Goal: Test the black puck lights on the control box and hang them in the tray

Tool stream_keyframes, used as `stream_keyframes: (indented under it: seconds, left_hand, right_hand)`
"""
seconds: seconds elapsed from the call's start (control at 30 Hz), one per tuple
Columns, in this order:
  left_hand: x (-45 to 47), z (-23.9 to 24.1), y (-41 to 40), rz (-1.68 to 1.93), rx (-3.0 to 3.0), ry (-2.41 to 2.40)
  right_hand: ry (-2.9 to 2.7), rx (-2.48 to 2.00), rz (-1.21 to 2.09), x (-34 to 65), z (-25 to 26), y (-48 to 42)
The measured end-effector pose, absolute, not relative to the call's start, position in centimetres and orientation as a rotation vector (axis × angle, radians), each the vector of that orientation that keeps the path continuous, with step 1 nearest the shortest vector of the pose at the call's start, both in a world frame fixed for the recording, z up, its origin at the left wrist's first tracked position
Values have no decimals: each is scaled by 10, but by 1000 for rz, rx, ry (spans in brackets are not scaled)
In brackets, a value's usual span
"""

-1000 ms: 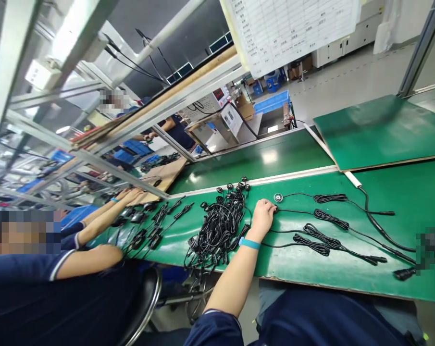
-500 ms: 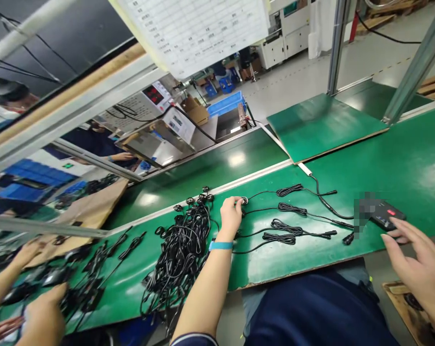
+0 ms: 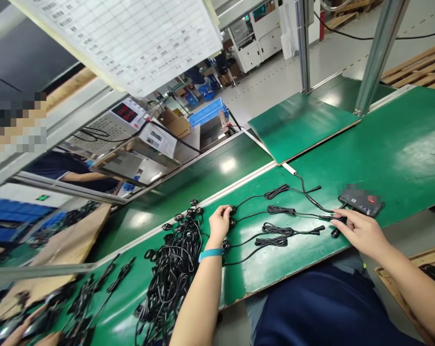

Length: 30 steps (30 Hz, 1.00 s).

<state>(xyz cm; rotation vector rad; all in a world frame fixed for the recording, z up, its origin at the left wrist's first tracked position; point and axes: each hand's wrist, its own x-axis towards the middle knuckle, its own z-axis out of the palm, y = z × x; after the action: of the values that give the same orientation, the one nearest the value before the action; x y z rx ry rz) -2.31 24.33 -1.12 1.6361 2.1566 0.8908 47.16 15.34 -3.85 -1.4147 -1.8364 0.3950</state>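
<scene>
My left hand (image 3: pixel 220 222), with a blue wristband, pinches a small round black cable head (image 3: pixel 233 210) at the end of the farthest coiled cable (image 3: pixel 276 192). Just below it lies a second coiled cable (image 3: pixel 281 210), its round head close to my fingers. Two more coiled cables (image 3: pixel 275 241) rest nearer the table edge. My right hand (image 3: pixel 361 231) closes its thumb and fingers on a black cable connector (image 3: pixel 338 219), partly hidden by the fingers. Beside that hand sits a black box (image 3: pixel 359 203) with a red spot, partly blurred out.
A tangled heap of black cables (image 3: pixel 174 269) lies left of my left arm on the green table (image 3: pixel 401 158). A raised green board (image 3: pixel 300 125) stands behind. At lower left, a co-worker's hands (image 3: pixel 26 331) are among more cables. A paper sheet (image 3: pixel 138 43) hangs above.
My right hand has moved left from beside the black box and closed on the connector. My left hand stays at the farthest cable's head. The view has shifted.
</scene>
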Motion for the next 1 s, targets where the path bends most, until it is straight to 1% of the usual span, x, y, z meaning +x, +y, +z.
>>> stream_keyframes:
  seconds: [0.13, 0.33, 0.4, 0.47, 0.5, 0.57, 0.67, 0.73, 0.8, 0.87, 1.0]
  left_hand:
    - [-24, -10, 250, 847, 1589, 2125]
    - [-27, -6, 250, 740, 1652, 2211]
    - [-17, -3, 249, 762, 1744, 2271]
    - [7, 3, 246, 852, 1971, 2280]
    - [26, 7, 244, 903, 2125, 2220]
    - [75, 16, 234, 932, 2436, 1925]
    - [161, 26, 216, 731, 2669, 1310]
    - [210, 25, 210, 544, 2693, 1079]
    - [241, 18, 210, 366, 2679, 960]
    - [254, 10, 213, 260, 2629, 910]
    - [245, 6, 214, 241, 2496, 896]
  right_hand:
    - [-1885, -1432, 410, 469, -34, 157]
    - [-1873, -1438, 439, 466, -30, 157]
    - [-1863, -1436, 443, 464, -29, 156]
    - [-1857, -1424, 460, 463, -28, 157]
    - [-1854, -1417, 472, 462, -27, 157]
    - [-1848, -1407, 491, 463, -28, 158]
    - [-1848, -1393, 515, 467, -30, 158]
    - [-1857, -1371, 536, 471, -31, 159]
    - [-1862, -1341, 554, 473, -32, 161]
    - [-1859, -1314, 574, 473, -31, 162]
    - [-1842, -1285, 638, 470, -27, 161]
